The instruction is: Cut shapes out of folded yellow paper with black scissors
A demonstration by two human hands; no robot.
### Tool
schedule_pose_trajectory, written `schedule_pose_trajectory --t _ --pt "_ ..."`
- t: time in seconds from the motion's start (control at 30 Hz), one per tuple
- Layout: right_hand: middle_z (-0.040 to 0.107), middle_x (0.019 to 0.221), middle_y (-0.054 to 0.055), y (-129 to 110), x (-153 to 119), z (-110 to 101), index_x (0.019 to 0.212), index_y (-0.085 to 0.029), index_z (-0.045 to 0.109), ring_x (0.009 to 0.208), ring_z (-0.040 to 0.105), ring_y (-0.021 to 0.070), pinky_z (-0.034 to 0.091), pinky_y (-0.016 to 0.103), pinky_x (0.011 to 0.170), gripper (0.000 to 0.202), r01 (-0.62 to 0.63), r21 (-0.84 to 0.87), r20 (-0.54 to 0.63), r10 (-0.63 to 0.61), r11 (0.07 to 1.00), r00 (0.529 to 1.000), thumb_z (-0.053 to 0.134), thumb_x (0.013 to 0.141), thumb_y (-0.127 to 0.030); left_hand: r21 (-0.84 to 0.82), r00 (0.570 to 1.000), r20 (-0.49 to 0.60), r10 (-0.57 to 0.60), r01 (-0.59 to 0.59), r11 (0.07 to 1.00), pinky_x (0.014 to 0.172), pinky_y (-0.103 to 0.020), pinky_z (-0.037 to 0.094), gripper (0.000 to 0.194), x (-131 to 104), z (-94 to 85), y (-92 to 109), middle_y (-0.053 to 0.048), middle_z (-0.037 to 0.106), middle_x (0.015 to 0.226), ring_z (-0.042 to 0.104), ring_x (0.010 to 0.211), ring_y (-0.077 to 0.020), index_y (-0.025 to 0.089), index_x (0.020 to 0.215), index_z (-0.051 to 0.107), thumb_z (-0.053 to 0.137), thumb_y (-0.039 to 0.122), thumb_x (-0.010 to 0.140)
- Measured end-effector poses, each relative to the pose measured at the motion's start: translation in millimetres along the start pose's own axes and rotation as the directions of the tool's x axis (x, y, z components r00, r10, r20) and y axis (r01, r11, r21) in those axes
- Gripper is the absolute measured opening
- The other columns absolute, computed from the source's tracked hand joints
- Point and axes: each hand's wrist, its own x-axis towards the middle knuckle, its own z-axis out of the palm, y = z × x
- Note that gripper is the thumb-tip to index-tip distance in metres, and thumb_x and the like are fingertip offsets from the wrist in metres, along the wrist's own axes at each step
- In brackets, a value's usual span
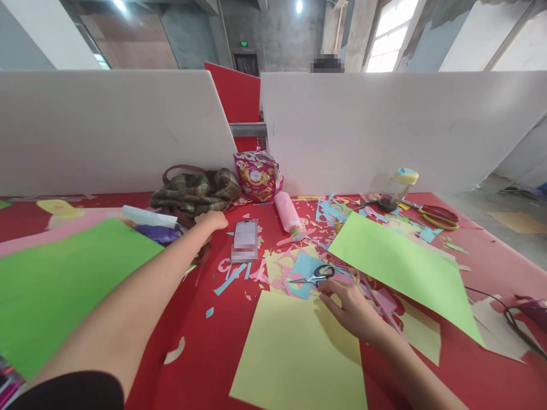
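My left hand (pixel 212 221) reaches to the back of the red table, beside a plaid cloth bag (pixel 196 192) and left of a phone (pixel 245 241); its fingers look curled, and what they may hold is hidden. My right hand (pixel 347 304) has its fingers apart at the handles of small black-handled scissors (pixel 318 275). Those scissors lie on blue (pixel 302 263) and yellow paper scraps. Below them a yellow sheet (pixel 299 353) lies flat on the table, partly in the shadow of my right hand.
Green sheets lie left (pixel 81 285) and right (pixel 401 267). A pink bottle (pixel 287 213), a snack bag (pixel 257 177), a clear jar (pixel 395 191) and red-handled scissors (pixel 440 215) stand or lie near the white partition (pixel 363 125). Cut scraps cover the middle; a cable (pixel 508 316) is at right.
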Motion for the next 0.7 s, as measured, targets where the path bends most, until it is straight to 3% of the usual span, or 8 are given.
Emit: schedule_pose_trajectory --t 0.1,0.2,0.3,0.4,0.53,0.7 --pt "0.064 0.080 0.005 -1 0 0 0.085 -0.020 0.054 0.072 0.059 0.0176 0.045 0.030 0.066 0.017 -0.003 -0.005 0.007 0.003 1.000 1.000 0.039 0.079 -0.018 0.127 0.999 -0.033 0.003 0.001 0.992 0.074 -0.039 0.044 0.029 -8 7.8 24 -0.008 0.050 0.107 0.052 0.090 -0.0186 0.014 0.107 0.046 0.046 0.028 0.081" --pt "0.063 0.078 0.005 -1 0 -1 0.083 -0.020 0.053 0.069 0.059 0.0179 0.045 0.031 0.064 0.016 -0.008 -0.048 0.004 0.008 0.999 1.000 0.038 0.080 -0.018 0.178 0.980 -0.032 0.195 -0.187 0.966 0.085 -0.048 0.032 0.032 -20 15.1 62 -0.014 0.042 0.117 0.038 0.108 -0.0306 0.014 0.106 0.048 0.050 0.020 0.076" --pt "0.061 0.078 0.006 3 1 -1 0.082 -0.019 0.053 0.072 0.057 0.0190 0.045 0.032 0.065 0.016 -0.014 -0.144 -0.024 0.011 0.989 1.000 0.037 0.080 -0.017 0.165 0.904 0.018 0.427 -0.424 0.890 0.088 -0.039 0.031 0.042 -35 18.9 100 -0.007 0.035 0.125 0.032 0.113 -0.0264 0.022 0.112 0.043 0.045 0.010 0.072" --pt "0.060 0.088 0.010 12 3 3 0.085 -0.017 0.054 0.085 0.055 0.0216 0.044 0.034 0.071 0.018 0.016 -0.264 -0.078 -0.037 0.964 0.996 0.037 0.080 -0.013 0.143 0.832 0.053 0.553 -0.554 0.820 0.087 -0.034 0.033 0.038 -52 22.0 129 -0.007 0.042 0.117 0.037 0.109 -0.0225 0.022 0.107 0.047 0.038 0.008 0.073" --pt "0.056 0.104 0.010 25 5 11 0.095 -0.019 0.054 0.099 0.049 0.0231 0.039 0.038 0.080 0.027 0.071 -0.326 -0.069 -0.099 0.943 0.993 0.036 0.078 -0.007 0.117 0.784 0.124 0.609 -0.621 0.775 0.076 -0.032 0.039 0.028 -77 29.3 147 -0.008 0.050 0.101 0.050 0.093 -0.0217 0.020 0.099 0.049 0.041 0.014 0.074" --pt "0.059 0.101 0.009 29 8 14 0.093 -0.019 0.055 0.098 0.050 0.0222 0.040 0.036 0.079 0.026 0.057 -0.323 -0.056 -0.080 0.945 0.995 0.039 0.076 -0.007 0.099 0.790 0.200 0.580 -0.605 0.790 0.067 -0.032 0.042 0.026 -109 34.0 142 -0.011 0.052 0.097 0.054 0.086 -0.0245 0.016 0.098 0.048 0.047 0.019 0.072"
